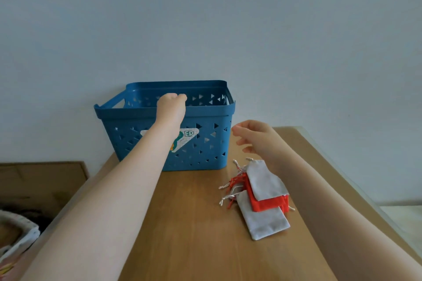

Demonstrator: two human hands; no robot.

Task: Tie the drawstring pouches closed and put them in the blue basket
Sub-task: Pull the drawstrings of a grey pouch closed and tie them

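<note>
While apart, pouches [262, 198] below fingers [239, 131]

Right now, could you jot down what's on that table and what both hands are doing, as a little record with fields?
surface: wooden table
container: blue basket, upright at the far edge, sticker on its front
pouches: grey and red drawstring pouches in an overlapping pile, right of the basket
left hand: left hand reaches over the basket's near rim, fingers hidden; whether it holds anything cannot be told
right hand: right hand above the pile, fingers relaxed, holding nothing
basket contents: not visible
</note>
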